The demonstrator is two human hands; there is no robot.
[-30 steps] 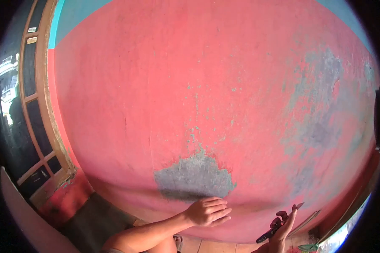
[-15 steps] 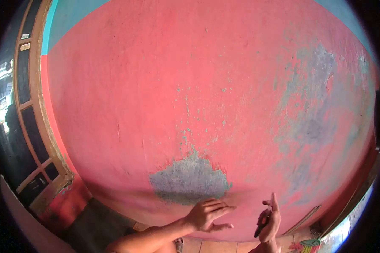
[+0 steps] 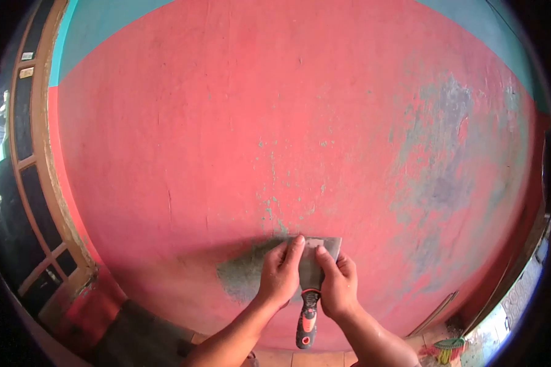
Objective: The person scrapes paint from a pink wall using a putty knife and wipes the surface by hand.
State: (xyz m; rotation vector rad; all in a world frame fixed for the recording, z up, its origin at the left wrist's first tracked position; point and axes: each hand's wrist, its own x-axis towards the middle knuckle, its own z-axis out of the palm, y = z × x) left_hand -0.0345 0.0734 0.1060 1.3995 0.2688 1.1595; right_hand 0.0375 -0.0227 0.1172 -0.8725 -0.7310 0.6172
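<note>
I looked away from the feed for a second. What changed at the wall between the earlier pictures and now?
The right hand brought the scraper up and left from the lower right onto the grey patch. The left hand moved up from the wall below the patch onto the blade. The wall and window frame are unchanged.

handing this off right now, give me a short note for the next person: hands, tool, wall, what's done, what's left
Left hand: fingertips pressed on the left side of the scraper blade; whether it clasps the blade is hidden.
Right hand: holds the blade's right side, index finger laid along it.
Handle: hangs free below, no hand on it.
Scraper: blade flat against the red wall, at the right end of the bare gray patch.
Done: that patch is stripped of red paint.
Left: flaking specks just above the blade, and probably the large worn area to the right.
</note>
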